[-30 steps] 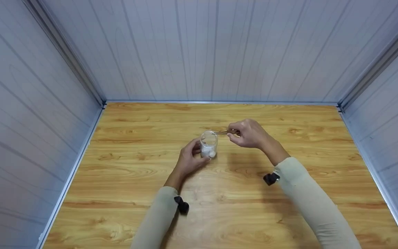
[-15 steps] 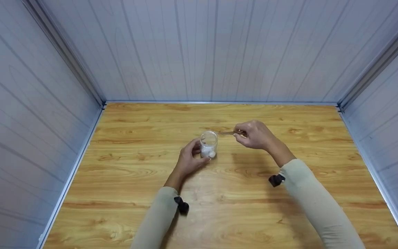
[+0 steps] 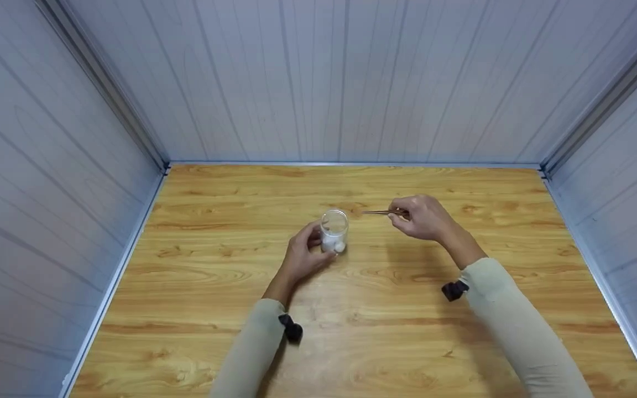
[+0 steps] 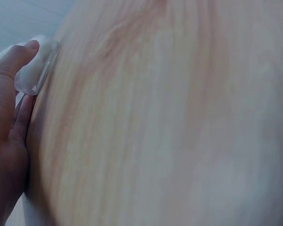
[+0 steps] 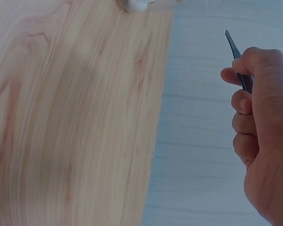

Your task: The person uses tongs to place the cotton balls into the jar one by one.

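Observation:
A clear glass jar (image 3: pixel 334 225) stands upright on the wooden table, with white cotton balls (image 3: pixel 330 243) in its lower part. My left hand (image 3: pixel 303 253) holds the jar from its left side, thumb in front. In the left wrist view the thumb lies over the jar and the white cotton (image 4: pixel 35 66). To the right of the jar, my right hand (image 3: pixel 421 218) pinches a pair of metal tweezers (image 3: pixel 376 212) between thumb and fingers. The tweezers point left, their tips apart from the jar rim, with nothing visible between them. In the right wrist view the tweezers (image 5: pixel 232 44) show narrow tips.
The wood-grain table (image 3: pixel 213 331) is bounded by a pale panel wall (image 3: pixel 318 83) at the back and by panels at left (image 3: pixel 47 193) and right (image 3: pixel 622 193). A small black camera (image 3: pixel 454 290) sits at the right wrist, another (image 3: pixel 292 330) at the left.
My right hand has moved to the right with the tweezers, whose tips have come away from over the jar's mouth. The left hand and the jar have stayed put.

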The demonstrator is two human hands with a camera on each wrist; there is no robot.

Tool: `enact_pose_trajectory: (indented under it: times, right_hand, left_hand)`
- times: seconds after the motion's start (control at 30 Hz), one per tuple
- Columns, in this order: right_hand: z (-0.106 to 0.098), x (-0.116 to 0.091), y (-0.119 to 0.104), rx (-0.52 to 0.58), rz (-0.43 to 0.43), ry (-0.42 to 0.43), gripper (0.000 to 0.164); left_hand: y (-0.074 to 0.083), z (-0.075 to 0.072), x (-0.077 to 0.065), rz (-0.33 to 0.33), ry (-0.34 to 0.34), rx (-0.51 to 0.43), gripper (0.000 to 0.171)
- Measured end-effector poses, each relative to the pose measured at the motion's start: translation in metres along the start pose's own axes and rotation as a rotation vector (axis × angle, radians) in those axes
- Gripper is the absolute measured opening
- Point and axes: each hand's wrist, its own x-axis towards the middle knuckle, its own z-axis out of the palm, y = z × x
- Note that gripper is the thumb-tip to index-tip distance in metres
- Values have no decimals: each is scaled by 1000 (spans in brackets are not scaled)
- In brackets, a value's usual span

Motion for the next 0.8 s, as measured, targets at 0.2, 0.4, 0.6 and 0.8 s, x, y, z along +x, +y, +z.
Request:
enact_pose_trajectory:
  times: [0.2,0.4,0.6,0.8]
  right_hand:
    - [0,-4,6,-6,-6,12,16]
    - [4,-6,10,-2,-19,34,13]
    - [8,-8,8,36,19,17,12]
    - [10,-11,6,49,57,11,12]
  left_hand:
    - [-2,0,1,7,5,-7,78]
    - [-1,-1,0,14,5,-3,79]
    - [-1,0,0,18,14,-8,77]
    - [1,0,0,4,9,-15,77]
